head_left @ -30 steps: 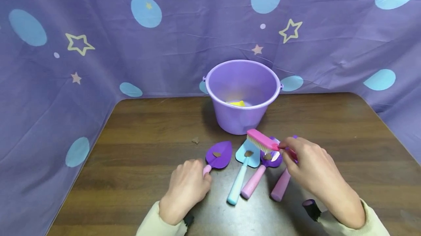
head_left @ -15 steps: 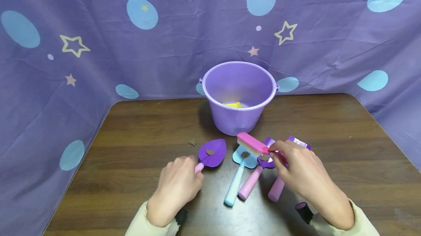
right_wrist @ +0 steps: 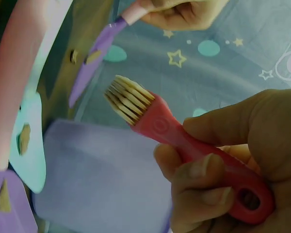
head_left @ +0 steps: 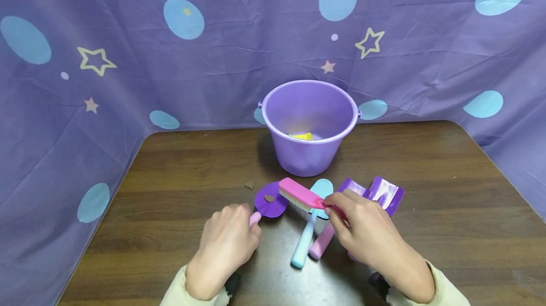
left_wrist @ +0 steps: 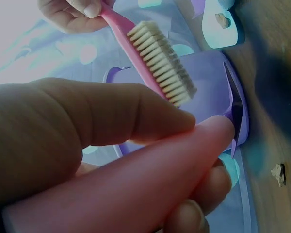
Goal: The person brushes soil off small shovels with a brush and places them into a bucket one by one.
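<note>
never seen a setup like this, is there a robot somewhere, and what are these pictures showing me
There is no robot here; a person is working by hand. The wide picture comes from a camera worn on the head, looking forward and down. Each of the two close-ups comes from a camera worn on one wrist. The left hand grips a purple trowel by its pink handle; a brown bit lies on the blade. The right hand holds a pink brush. On the wooden-looking table are a light blue shovel, two more purple-bladed tools, a brown scrap, and a purple bucket with something yellow inside.
</note>
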Motion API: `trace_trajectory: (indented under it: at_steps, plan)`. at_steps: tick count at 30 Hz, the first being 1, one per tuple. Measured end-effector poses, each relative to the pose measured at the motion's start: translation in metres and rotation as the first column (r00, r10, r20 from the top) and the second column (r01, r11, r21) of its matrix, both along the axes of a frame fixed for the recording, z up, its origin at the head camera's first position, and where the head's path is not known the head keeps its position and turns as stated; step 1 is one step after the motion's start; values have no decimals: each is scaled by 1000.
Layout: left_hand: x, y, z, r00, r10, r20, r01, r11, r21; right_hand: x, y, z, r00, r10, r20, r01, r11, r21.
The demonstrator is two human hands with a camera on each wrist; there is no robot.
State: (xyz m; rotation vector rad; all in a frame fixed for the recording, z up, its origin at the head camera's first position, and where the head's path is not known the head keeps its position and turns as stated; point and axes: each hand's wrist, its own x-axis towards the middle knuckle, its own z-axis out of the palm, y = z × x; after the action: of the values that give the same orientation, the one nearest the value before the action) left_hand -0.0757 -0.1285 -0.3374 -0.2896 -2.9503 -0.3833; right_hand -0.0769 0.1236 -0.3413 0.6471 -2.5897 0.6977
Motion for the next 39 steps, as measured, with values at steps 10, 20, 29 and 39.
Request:
trace_trajectory:
  at_steps: [10, 20, 29, 39]
  plan:
    - [0, -4, 7, 1000, 17, -23, -17, 1000, 18, -4, -28, 4, 1000, 27, 0, -27, 998, -56]
    - [0, -6, 10, 1000, 28, -9, -28, 999, 34, -2, -45, -6, 992, 120, -31, -122, 988, -98]
    - [0, -6, 13, 1000, 9, 27, -11, 998, 62, -2, -49, -18, 994, 102, -44, -102, 995, -4]
    - [2, -8, 13, 999, -8, 46, 5, 998, 61, -15, -43, -27, 994, 110, -22, -110, 993, 34]
